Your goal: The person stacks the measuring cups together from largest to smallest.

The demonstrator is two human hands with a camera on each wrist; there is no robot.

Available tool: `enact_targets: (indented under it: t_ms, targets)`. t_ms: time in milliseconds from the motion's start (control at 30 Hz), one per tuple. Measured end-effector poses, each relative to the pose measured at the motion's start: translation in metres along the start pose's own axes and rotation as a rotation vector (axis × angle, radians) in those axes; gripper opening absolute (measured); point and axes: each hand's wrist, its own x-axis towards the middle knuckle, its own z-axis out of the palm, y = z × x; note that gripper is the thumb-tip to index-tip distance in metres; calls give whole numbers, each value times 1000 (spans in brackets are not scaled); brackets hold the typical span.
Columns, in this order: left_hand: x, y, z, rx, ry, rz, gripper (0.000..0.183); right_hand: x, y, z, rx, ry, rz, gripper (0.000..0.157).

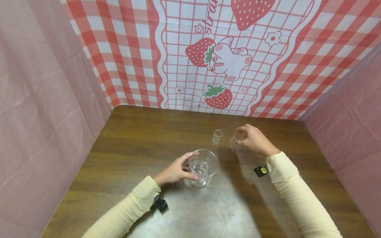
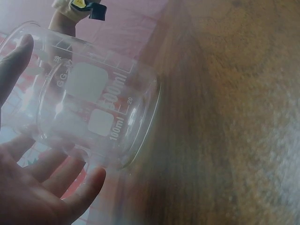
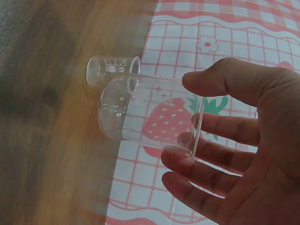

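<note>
My left hand (image 1: 175,170) grips a large clear glass beaker (image 1: 212,165) from its left side, thumb at the front and fingers behind. Inside it sits a smaller beaker (image 2: 101,123), marked 100ml in the left wrist view. Farther back and to the right, my right hand (image 1: 254,140) pinches a medium glass beaker (image 3: 150,117) near its rim, between thumb and fingers. A tiny beaker (image 1: 217,136) stands upright on the table just left of that one. Whether the medium beaker's base touches the table is hard to tell.
The brown wooden table (image 1: 125,142) meets a strawberry-patterned cloth (image 1: 175,72) at its back edge. Pink curtains hang on the left (image 1: 53,99) and right (image 1: 348,115). Dark wrist cameras stick out below both cream sleeves (image 1: 282,172).
</note>
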Motion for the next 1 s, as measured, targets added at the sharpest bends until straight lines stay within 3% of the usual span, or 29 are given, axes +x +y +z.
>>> enact_targets:
  t_ms: [633,1000]
  targets:
    - [0,-3,0,13,1,8,85,-2,-16,-6,6,12,-25,44]
    - [0,-1,0,12,5,5,86,-4,-29,-11,-12,40,-82,44]
